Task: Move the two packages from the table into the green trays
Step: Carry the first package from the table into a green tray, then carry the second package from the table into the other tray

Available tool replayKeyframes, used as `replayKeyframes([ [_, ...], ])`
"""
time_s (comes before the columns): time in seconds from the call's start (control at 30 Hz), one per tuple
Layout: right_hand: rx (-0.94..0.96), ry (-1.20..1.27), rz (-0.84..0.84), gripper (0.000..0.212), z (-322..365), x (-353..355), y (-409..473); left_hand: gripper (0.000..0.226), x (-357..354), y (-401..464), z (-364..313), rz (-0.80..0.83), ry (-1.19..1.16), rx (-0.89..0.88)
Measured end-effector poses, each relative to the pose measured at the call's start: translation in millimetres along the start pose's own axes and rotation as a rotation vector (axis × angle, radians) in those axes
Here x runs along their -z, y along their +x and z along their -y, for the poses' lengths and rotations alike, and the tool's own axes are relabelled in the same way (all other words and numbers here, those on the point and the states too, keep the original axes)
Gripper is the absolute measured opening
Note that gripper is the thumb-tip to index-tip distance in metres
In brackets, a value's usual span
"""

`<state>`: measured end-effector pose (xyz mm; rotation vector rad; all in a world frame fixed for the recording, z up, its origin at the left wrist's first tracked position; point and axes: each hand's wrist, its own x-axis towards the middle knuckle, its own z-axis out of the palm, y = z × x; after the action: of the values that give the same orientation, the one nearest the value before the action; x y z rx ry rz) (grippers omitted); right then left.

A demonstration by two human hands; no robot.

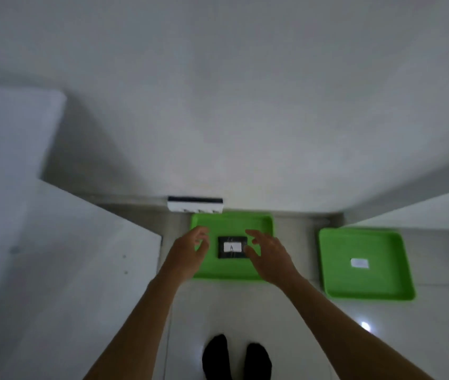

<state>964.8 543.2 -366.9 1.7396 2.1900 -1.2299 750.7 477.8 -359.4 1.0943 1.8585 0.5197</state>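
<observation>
head view: a black package [232, 248] with a white label marked "a" is seen lying flat inside the left green tray [256, 272] on the pale floor. the left hand [190, 249] and right hand [268, 255] are held just beside its two short ends, fingers spread and curled, nothing gripped; whether the fingertips touch it cannot be told. a second green tray [365, 286], well apart to the right, is shown with only a small white label [359, 263] in it. a white power strip [195, 206] is seen against the wall, just behind the left tray. two black-socked feet [235, 357] are visible below. a second package is not shown.
</observation>
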Motion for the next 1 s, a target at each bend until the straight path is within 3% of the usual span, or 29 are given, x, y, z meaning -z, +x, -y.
replayKeyframes([
  [0.2, 0.262, -0.059, 0.012, 0.056, 153, 102, -114, 0.036, 143, -133, -115, -0.15, 0.112, -0.147],
  [0.4, 0.478, -0.029, -0.01, 0.056, 286, 131, -205, 0.033, 249, -270, -125, -0.332, 0.189, -0.172],
  [0.63, 0.602, -0.048, 0.039, 0.058, 379, 46, -296, 0.035, 320, -394, -31, -0.546, 0.179, -0.137],
  [1.0, 0.522, -0.08, 0.12, 0.062, 520, -131, -402, 0.035, 450, -573, 159, -0.538, 0.181, -0.055],
])
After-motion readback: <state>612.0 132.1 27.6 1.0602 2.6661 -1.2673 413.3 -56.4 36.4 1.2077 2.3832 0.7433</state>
